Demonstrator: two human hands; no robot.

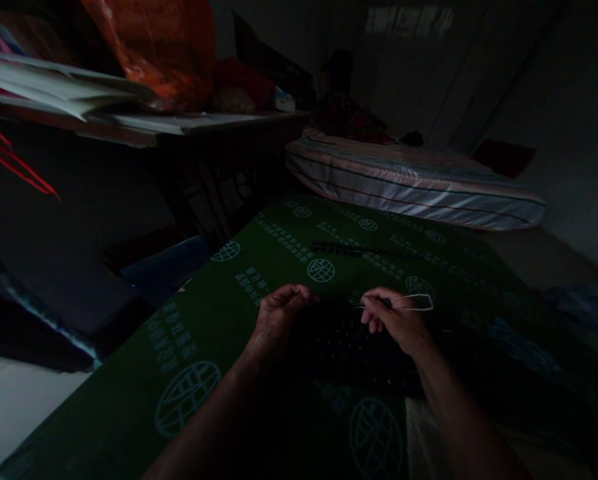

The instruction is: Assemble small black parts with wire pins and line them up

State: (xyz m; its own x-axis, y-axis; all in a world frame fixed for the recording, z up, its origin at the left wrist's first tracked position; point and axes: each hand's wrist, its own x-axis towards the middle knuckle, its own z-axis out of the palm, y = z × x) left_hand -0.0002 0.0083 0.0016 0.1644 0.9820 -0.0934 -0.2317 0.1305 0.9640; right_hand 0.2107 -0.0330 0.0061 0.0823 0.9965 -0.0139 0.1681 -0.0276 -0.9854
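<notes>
Green printed board (239, 320) | striped mattress (409, 190) beyond (dim room (569, 113)) | right grip (391, 313) pinching pale loop (419, 309) | left grip (277, 317) unclear

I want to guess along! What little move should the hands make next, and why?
Maybe bring the left hand closer to the right hand: the right pinches a pale loop, and a gap parts the hands. It's too dark to tell if the left holds anything.
</notes>
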